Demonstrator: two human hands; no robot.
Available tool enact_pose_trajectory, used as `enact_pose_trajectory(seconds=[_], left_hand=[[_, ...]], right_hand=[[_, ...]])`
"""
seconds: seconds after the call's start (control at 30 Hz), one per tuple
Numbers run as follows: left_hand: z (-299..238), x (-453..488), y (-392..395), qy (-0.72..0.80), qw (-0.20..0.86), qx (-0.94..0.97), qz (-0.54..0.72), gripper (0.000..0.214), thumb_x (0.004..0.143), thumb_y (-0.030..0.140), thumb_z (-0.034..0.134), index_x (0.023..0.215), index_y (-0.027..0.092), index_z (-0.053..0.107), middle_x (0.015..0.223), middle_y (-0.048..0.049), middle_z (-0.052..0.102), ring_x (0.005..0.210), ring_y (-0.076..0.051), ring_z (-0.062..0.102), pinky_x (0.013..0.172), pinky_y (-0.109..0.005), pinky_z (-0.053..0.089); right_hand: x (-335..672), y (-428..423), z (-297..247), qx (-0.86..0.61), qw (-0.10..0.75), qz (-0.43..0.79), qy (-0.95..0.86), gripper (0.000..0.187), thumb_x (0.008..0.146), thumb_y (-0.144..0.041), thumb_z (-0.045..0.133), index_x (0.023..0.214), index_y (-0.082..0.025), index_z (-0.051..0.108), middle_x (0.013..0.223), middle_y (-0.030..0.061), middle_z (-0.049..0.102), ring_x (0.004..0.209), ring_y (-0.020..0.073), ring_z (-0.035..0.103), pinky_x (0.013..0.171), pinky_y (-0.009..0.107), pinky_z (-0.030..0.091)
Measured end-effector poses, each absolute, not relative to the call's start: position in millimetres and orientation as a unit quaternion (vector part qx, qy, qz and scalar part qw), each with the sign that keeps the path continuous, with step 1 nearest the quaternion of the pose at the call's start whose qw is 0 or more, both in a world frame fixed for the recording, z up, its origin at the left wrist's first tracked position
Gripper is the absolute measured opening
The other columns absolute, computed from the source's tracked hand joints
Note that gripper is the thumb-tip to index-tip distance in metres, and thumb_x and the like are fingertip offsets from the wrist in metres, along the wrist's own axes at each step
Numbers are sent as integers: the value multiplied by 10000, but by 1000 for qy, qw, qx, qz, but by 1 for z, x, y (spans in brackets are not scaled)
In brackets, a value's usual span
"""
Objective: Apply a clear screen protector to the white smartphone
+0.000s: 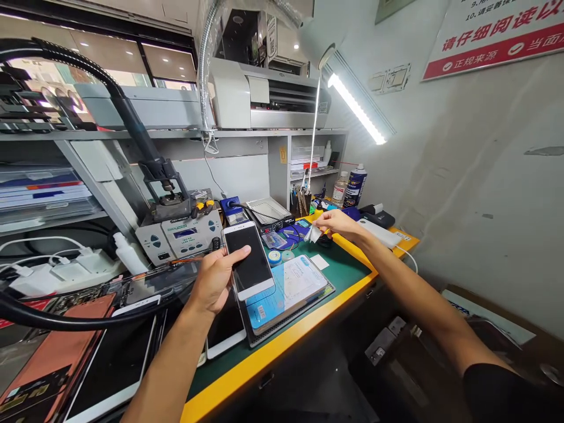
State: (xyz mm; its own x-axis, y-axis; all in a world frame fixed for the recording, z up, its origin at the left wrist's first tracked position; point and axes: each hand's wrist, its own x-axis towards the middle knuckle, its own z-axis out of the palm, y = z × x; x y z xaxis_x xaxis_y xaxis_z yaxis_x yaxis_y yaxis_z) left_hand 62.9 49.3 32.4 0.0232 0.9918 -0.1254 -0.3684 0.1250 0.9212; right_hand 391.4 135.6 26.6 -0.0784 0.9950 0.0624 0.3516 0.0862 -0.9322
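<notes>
A white smartphone [251, 267] with a dark screen is in my left hand [217, 276], the thumb lying across its glass and the fingers behind it. Further back on the right, my right hand [335, 222] pinches a small crumpled white wipe [314, 234] over the green mat. Just beyond those fingers stands a yellow-topped bottle [318, 210], partly hidden. Below the phone lies a blue and white boxed item [291, 288] on a dark flat object. A white-framed device [227, 329] with a black screen lies partly under my left wrist.
A soldering station [178, 235] stands at the back left, with a thick black cable [110, 320] curving across the left side. Pens fill a holder [301, 202] by the shelf. A spray can [355, 187] stands near the wall. The table's yellow edge [282, 335] runs along the front.
</notes>
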Motion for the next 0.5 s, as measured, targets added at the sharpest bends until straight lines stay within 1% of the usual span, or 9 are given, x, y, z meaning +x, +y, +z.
enact_pose_trajectory(seconds=[0.13,0.2,0.3,0.4,0.5], left_hand=[[34,59,51,444,609,346,559,212,673,113,830,874,93,769,728,-89,804,597,-226,767,542,-278,649],[35,56,53,449,605,338,564,202,673,108,826,865,95,765,707,-80,798,587,-224,764,520,-268,641],[35,53,54,453,599,327,574,209,669,97,814,872,99,764,683,-68,790,597,-229,770,528,-270,646],[36,52,55,455,593,319,583,221,662,78,806,878,103,765,664,-56,783,605,-219,773,524,-241,635],[36,52,57,456,589,316,588,221,650,73,810,865,102,764,666,-52,783,609,-212,773,528,-231,633]], right_hand=[[379,142,25,-541,380,428,-616,357,666,-405,846,622,-181,571,568,-5,580,571,147,647,390,195,399],[369,144,25,-531,359,446,-625,360,666,-423,845,645,-192,570,576,-10,577,589,160,667,389,200,399],[350,145,27,-511,317,463,-651,363,658,-441,853,646,-191,590,587,-10,585,595,158,664,403,207,408],[325,147,30,-491,269,471,-682,345,656,-442,853,646,-182,626,609,-1,615,613,155,656,426,210,410],[302,153,27,-474,224,468,-711,321,649,-431,846,634,-172,656,596,2,616,604,148,618,446,220,398]])
